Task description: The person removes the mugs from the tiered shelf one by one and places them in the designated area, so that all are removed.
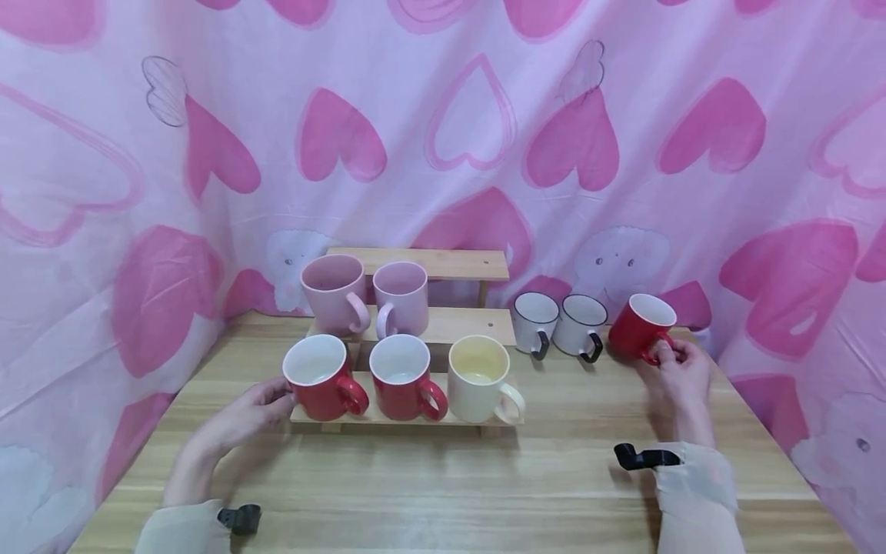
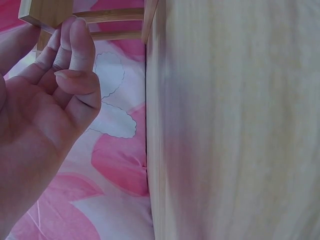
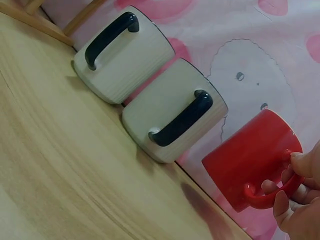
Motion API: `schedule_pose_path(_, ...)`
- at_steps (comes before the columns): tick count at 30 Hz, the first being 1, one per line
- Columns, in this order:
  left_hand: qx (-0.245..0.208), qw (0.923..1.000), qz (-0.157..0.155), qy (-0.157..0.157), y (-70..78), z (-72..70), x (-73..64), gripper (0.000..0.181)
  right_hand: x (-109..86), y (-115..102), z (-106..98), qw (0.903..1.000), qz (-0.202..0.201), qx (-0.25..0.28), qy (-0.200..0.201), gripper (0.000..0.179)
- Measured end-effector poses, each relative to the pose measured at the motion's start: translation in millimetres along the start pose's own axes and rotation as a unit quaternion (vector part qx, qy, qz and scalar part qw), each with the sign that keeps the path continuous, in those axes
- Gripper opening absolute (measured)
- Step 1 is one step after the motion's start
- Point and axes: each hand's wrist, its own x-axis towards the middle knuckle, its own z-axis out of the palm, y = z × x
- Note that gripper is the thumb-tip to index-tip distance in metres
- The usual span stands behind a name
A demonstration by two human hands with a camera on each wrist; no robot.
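My right hand (image 1: 684, 377) grips a red mug (image 1: 633, 331) with a white inside by its handle at the back right. In the right wrist view this mug hangs above the tabletop, its shadow falling below it. Two white mugs (image 1: 535, 319) (image 3: 175, 110) with black handles and rims stand just left of it. At the left end of the stepped wooden rack (image 1: 408, 421), my left hand (image 1: 249, 415) has its thumb and fingers round the end of the lowest plank (image 2: 47, 12), close beside another red mug (image 1: 320, 385).
On the lowest step stand a second red mug (image 1: 401, 385) and a cream mug (image 1: 479, 385). Two pink mugs (image 1: 335, 296) stand on the middle step, left side. A pink heart-patterned curtain (image 1: 443, 115) hangs behind the wooden table (image 1: 429, 492).
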Motion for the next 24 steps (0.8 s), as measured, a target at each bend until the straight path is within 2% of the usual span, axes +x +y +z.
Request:
schedule_pose_path(4,0.013,0.9999,0.002,0.003,-1.2,-1.2,-0.9,0.036,0.8,-0.8,7.1,0.9999,-0.004,0.009,-0.01,0.032)
schedule_pose_path(8,0.007,1.0,0.005,-0.005,-2.2,-2.4,-0.3,0.039,0.7,0.0,11.0,0.9999,-0.008,0.008,-0.005,0.029)
schedule_pose_path(12,0.001,0.9999,0.009,-0.008,-1.8,-1.4,-0.3,0.038,-0.7,0.5,13.2,0.9999,0.004,0.008,-0.011,0.031)
schedule_pose_path(19,-0.004,0.9999,0.003,-0.01,-1.6,-0.4,-1.8,0.04,-2.6,0.5,16.9,0.9993,0.015,-0.031,-0.011,0.036)
schedule_pose_path(24,-0.004,1.0,0.006,-0.005,0.1,0.5,0.5,0.035,-2.1,2.6,17.0,0.9993,0.024,-0.017,-0.023,0.036)
